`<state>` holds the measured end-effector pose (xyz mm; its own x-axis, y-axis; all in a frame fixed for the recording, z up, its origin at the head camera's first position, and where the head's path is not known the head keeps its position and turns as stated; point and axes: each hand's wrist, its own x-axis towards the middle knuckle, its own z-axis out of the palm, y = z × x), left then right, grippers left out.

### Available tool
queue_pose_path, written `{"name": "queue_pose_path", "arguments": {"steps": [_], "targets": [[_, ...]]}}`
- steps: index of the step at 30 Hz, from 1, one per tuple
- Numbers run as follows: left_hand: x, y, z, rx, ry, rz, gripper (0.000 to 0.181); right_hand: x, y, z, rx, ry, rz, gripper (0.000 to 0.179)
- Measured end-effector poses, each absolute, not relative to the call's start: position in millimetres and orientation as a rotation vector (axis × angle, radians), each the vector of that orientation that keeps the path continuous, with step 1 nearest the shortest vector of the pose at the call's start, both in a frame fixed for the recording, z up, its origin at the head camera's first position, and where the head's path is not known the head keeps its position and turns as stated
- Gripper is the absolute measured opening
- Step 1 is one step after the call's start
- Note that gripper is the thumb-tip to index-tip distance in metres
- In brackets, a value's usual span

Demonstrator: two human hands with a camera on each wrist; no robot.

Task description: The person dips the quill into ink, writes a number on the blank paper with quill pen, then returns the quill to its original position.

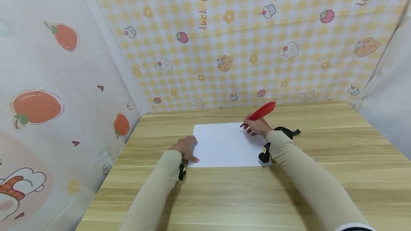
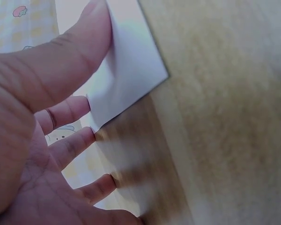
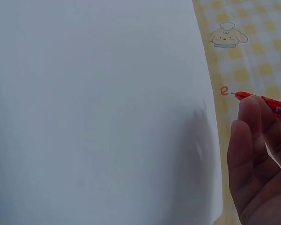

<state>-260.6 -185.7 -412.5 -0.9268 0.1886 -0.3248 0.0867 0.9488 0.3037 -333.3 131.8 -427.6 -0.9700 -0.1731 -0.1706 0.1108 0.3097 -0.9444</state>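
A white sheet of paper (image 1: 224, 149) lies on the wooden table, with no marks visible on it. My left hand (image 1: 185, 147) rests at its left edge. The left wrist view shows the thumb (image 2: 91, 40) over the paper's corner and the fingers spread along the edge and the wood. Above the sheet's upper right part, my right hand (image 1: 258, 126) pinches a red feather-shaped pen (image 1: 264, 111). In the right wrist view the pen's fine tip (image 3: 233, 93) shows bare, apart from the paper, and a barcode label sits on the barrel. The palm partly hides the barrel.
The wooden table (image 1: 224, 199) reaches to a yellow checked cloth (image 1: 244, 45) hanging behind it. A white cloth with printed fruit (image 1: 36, 107) hangs at the left. Black straps (image 1: 264, 152) sit on both wrists.
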Motion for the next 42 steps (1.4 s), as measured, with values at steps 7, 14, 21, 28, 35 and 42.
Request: {"name": "queue_pose_path", "arguments": {"steps": [7,14,21,28,35,42], "targets": [[-261,-185,-415,0.233,2.74,0.393,0.071,-332,120,-435,-0.1,2.324,-1.715,0.025],[-260,-181,-414,0.225,2.734,0.407,0.072,-333,113,-439,-0.079,2.33,-1.706,0.023],[-263,-185,-415,0.229,2.743,0.365,0.072,-340,101,-441,-0.09,2.338,-1.744,0.018],[-263,-184,-412,0.219,2.743,0.356,0.074,-349,93,-445,-0.08,2.319,-1.76,0.018],[-262,-182,-411,0.208,2.734,0.355,0.075,-355,86,-446,-0.071,2.303,-1.751,0.016],[-264,-184,-413,0.215,2.728,0.354,0.075,-357,80,-444,-0.055,2.294,-1.71,0.017]]}}
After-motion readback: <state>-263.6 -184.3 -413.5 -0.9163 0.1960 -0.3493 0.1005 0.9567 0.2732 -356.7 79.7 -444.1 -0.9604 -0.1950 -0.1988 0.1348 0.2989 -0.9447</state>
